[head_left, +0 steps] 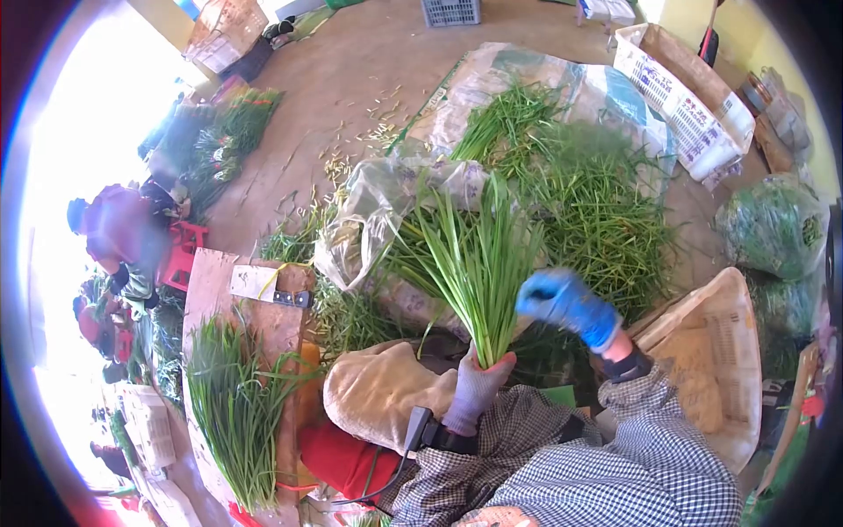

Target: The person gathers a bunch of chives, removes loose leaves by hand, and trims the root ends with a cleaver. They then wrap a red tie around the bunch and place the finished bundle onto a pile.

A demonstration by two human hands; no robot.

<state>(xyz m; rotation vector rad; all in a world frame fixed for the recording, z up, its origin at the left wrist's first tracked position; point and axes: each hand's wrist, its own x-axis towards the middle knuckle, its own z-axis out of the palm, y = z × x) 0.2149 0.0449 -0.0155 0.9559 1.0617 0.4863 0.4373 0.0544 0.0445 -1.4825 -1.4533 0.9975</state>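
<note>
A bunch of long green leafy stalks (481,272) stands upright in my left hand (477,391), which wears a pale glove and is closed around the stalk bases. To the right of the bunch is my right hand (566,307) in a blue glove, its fingers smeared by motion and close to the leaves without clear contact. Behind the bunch lies a clear plastic bag (360,224) with more stalks. A large loose heap of greens (606,220) spreads over plastic sheeting (505,66).
On the left, a wooden board (206,281) bears a cleaver (268,285) and a pile of greens (233,413). White crates stand at the upper right (685,105) and lower right (738,351). Other people (118,224) sit at the far left near a red stool (183,255).
</note>
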